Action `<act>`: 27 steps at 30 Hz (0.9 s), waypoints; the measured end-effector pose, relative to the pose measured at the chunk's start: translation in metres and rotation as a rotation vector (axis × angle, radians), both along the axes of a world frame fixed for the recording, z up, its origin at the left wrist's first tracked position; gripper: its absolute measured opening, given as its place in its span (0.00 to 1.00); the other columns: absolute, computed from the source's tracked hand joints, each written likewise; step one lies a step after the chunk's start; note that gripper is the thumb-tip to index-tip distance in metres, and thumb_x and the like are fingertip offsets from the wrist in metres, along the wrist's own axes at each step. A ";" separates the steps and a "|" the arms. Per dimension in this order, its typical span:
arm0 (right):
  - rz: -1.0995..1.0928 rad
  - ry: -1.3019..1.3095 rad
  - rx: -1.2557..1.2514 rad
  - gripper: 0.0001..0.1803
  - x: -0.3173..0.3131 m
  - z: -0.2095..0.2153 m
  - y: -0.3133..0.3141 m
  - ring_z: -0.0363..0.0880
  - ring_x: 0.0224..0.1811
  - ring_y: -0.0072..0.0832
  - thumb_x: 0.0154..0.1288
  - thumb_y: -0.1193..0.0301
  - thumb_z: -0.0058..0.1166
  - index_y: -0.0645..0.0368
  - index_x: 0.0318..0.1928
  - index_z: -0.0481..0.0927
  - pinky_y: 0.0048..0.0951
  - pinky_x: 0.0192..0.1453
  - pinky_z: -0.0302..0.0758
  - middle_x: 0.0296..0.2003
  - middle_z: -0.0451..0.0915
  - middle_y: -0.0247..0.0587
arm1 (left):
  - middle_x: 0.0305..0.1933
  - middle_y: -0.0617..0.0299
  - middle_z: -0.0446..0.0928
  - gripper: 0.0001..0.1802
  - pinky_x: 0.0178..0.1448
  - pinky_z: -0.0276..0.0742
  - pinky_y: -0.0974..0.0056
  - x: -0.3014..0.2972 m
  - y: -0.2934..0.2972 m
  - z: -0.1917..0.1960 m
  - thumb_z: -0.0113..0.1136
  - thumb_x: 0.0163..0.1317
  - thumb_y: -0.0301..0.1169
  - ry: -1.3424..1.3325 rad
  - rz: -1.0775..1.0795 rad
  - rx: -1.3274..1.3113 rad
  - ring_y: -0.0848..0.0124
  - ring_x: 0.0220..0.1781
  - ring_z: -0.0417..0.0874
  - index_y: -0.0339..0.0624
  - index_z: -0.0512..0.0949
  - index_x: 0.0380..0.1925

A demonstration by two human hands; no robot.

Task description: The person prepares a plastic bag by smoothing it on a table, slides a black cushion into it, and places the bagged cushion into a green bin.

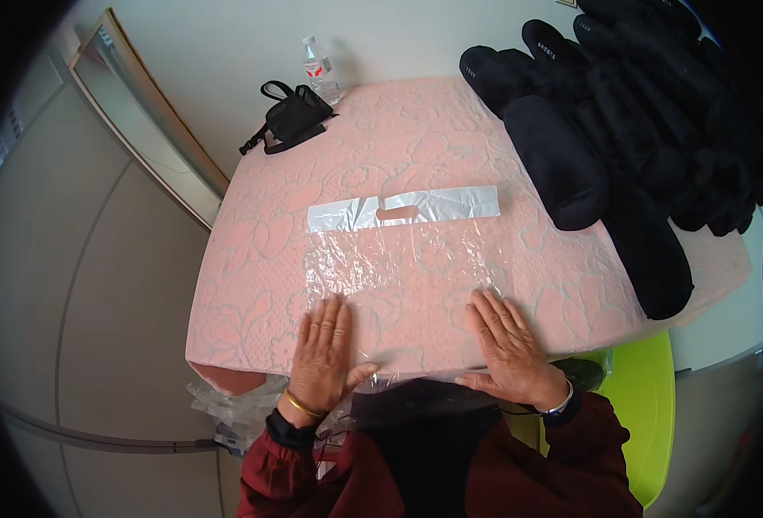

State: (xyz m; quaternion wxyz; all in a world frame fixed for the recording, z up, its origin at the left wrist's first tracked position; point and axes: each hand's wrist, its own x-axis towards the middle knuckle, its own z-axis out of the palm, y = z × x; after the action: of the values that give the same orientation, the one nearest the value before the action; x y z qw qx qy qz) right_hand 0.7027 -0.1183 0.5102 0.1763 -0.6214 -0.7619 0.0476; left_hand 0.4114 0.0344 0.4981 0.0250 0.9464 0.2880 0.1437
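A clear plastic bag [437, 259] with a white top strip and a cut-out handle lies flat on the pink patterned cloth [260, 285] that covers the table. Its lower end reaches the table's near edge and hangs over it. My left hand [322, 358] rests flat on the bag's lower left side, fingers together and thumb out to the right. On the lower right side, my right hand [509, 350] lies flat too, its fingers pointing away from me. Nothing is gripped by either hand.
A heap of long black padded items [623, 129] covers the right side of the table. At the back left are a black strapped pouch [291, 116] and a plastic bottle [319, 71]. A green chair [649, 406] stands at lower right; a framed mirror [148, 112] leans at left.
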 end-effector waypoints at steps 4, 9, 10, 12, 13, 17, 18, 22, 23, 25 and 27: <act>-0.102 -0.114 0.018 0.54 0.015 -0.008 -0.001 0.46 0.82 0.52 0.67 0.40 0.52 0.74 0.74 0.53 0.50 0.83 0.42 0.77 0.51 0.63 | 0.78 0.39 0.58 0.57 0.81 0.46 0.40 -0.021 0.017 0.000 0.44 0.64 0.72 0.007 0.095 0.016 0.45 0.80 0.58 0.28 0.59 0.73; -0.106 -0.132 0.039 0.54 0.013 -0.010 -0.011 0.46 0.81 0.53 0.67 0.41 0.53 0.74 0.74 0.53 0.53 0.83 0.41 0.77 0.51 0.62 | 0.78 0.41 0.59 0.57 0.80 0.45 0.39 -0.022 0.005 -0.004 0.42 0.64 0.74 -0.007 0.117 0.029 0.46 0.79 0.58 0.29 0.60 0.72; -0.107 -0.121 0.031 0.53 0.009 -0.010 -0.018 0.46 0.81 0.53 0.67 0.41 0.53 0.74 0.74 0.54 0.54 0.83 0.41 0.76 0.52 0.62 | 0.78 0.41 0.59 0.57 0.80 0.45 0.38 -0.024 -0.004 -0.005 0.43 0.64 0.73 0.004 0.126 0.036 0.46 0.80 0.58 0.30 0.60 0.73; -0.103 -0.118 0.023 0.52 0.004 -0.007 -0.031 0.46 0.81 0.54 0.67 0.42 0.54 0.73 0.74 0.55 0.55 0.83 0.41 0.76 0.53 0.61 | 0.78 0.41 0.59 0.57 0.80 0.45 0.38 -0.031 -0.017 -0.008 0.43 0.64 0.73 0.007 0.141 0.041 0.46 0.80 0.58 0.30 0.60 0.73; -0.109 -0.109 0.010 0.51 0.002 -0.005 -0.039 0.47 0.81 0.54 0.66 0.42 0.54 0.73 0.73 0.57 0.56 0.82 0.41 0.76 0.53 0.60 | 0.78 0.42 0.58 0.57 0.80 0.45 0.37 -0.037 -0.023 -0.011 0.44 0.64 0.73 -0.008 0.124 0.049 0.46 0.80 0.58 0.30 0.61 0.72; -0.109 -0.063 0.027 0.48 0.001 0.004 -0.046 0.48 0.81 0.53 0.66 0.44 0.57 0.71 0.72 0.61 0.58 0.82 0.41 0.76 0.55 0.58 | 0.79 0.42 0.57 0.57 0.80 0.45 0.36 -0.045 -0.036 -0.010 0.47 0.62 0.72 -0.028 0.095 0.068 0.47 0.80 0.58 0.30 0.61 0.72; -0.089 -0.034 0.078 0.47 0.002 0.008 -0.039 0.48 0.81 0.53 0.66 0.45 0.57 0.70 0.72 0.62 0.59 0.81 0.41 0.76 0.56 0.57 | 0.79 0.41 0.57 0.57 0.80 0.44 0.36 -0.045 -0.039 -0.006 0.48 0.62 0.72 -0.018 0.108 0.078 0.47 0.80 0.58 0.30 0.61 0.72; -0.012 -0.016 0.119 0.45 -0.011 0.008 -0.011 0.48 0.81 0.52 0.66 0.47 0.58 0.68 0.72 0.63 0.60 0.81 0.41 0.76 0.56 0.56 | 0.80 0.39 0.53 0.58 0.80 0.42 0.37 0.001 -0.053 0.022 0.49 0.62 0.72 -0.100 -0.015 0.005 0.45 0.81 0.55 0.29 0.58 0.73; 0.022 -0.018 0.113 0.45 -0.014 0.007 -0.004 0.47 0.81 0.52 0.66 0.48 0.58 0.67 0.72 0.63 0.60 0.81 0.41 0.76 0.55 0.56 | 0.80 0.39 0.53 0.58 0.80 0.42 0.37 0.021 -0.060 0.021 0.49 0.62 0.72 -0.100 -0.012 0.012 0.45 0.81 0.55 0.29 0.58 0.73; 0.040 -0.078 0.094 0.45 -0.021 -0.001 0.002 0.47 0.81 0.52 0.66 0.47 0.58 0.66 0.72 0.63 0.60 0.81 0.41 0.76 0.55 0.56 | 0.79 0.38 0.54 0.58 0.80 0.43 0.37 0.054 -0.069 0.017 0.51 0.62 0.70 -0.148 -0.225 -0.085 0.44 0.81 0.55 0.28 0.58 0.73; 0.049 -0.204 0.037 0.44 -0.026 -0.009 0.003 0.46 0.82 0.51 0.67 0.47 0.57 0.64 0.73 0.63 0.59 0.82 0.41 0.77 0.54 0.56 | 0.79 0.38 0.55 0.57 0.80 0.45 0.37 0.063 -0.065 0.005 0.51 0.62 0.70 -0.141 -0.206 -0.063 0.44 0.80 0.56 0.27 0.58 0.73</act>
State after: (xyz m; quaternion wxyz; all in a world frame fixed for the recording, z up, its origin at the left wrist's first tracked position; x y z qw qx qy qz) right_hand 0.6768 -0.1152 0.5014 0.1080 -0.6007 -0.7918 -0.0258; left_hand 0.4740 -0.0306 0.5033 0.0894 0.9574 0.1910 0.1974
